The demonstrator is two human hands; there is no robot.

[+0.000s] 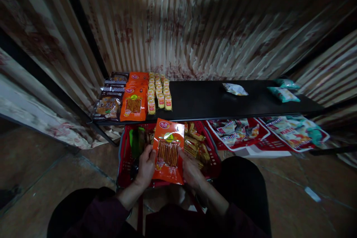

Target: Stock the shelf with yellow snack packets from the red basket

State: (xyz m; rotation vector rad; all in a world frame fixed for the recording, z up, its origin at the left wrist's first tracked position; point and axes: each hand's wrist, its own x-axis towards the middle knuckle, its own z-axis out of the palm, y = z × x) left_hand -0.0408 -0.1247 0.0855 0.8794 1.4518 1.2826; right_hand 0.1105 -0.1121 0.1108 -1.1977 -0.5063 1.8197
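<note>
Both hands grip one glossy orange snack packet (168,150) over a red basket (125,163): left hand (145,167) at its 9 o'clock edge, right hand (191,169) at 3. Basket contents dim, partly hidden; packet print unreadable.

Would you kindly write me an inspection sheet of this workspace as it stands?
Surface: black shelf, bare in the middle.
Job's things: orange snack packet held upright over the red basket, which holds more snacks.
Clutter: rows of orange packets, dark packets and small yellow packets at the shelf's left end; white packet and teal packets at the right.
Hands: left hand and right hand grip the packet's sides.
Cables: nothing seen.
Surroundings: corrugated wall; printed bags on the floor.
</note>
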